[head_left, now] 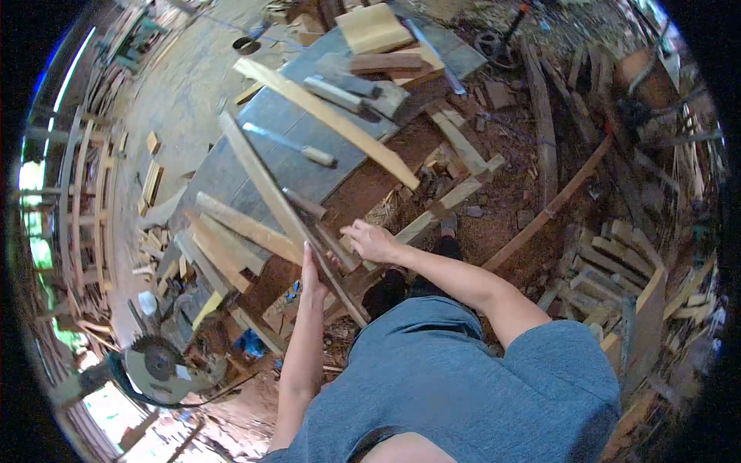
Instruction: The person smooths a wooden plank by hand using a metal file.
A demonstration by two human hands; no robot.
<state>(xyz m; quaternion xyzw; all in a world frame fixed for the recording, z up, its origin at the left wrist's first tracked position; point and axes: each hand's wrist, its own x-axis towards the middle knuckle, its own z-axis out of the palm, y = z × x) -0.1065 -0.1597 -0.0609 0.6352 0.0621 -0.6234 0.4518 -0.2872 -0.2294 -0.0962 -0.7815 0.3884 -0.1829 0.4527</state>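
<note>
My left hand (312, 272) is closed around the lower part of a long narrow wooden strip (266, 179). The strip slants from near my waist up over the grey worktable (224, 174). Just right of it, my right hand (372, 241) has its fingers curled in, close to a short wooden piece (337, 247). Whatever those fingers may grip is hidden. Beyond the hands, a chisel-like tool with a pale handle (317, 157) lies on the table. A long light board (332, 119) rests across the tabletop, its near end past the edge.
More boards (220, 251) lie at the table's left end. A circular saw blade (158, 356) stands at lower left. Wooden blocks (376, 29) and a hand saw (434, 55) are at the far end. Stacked offcuts (617, 266) and a long plank (544, 212) lie at right.
</note>
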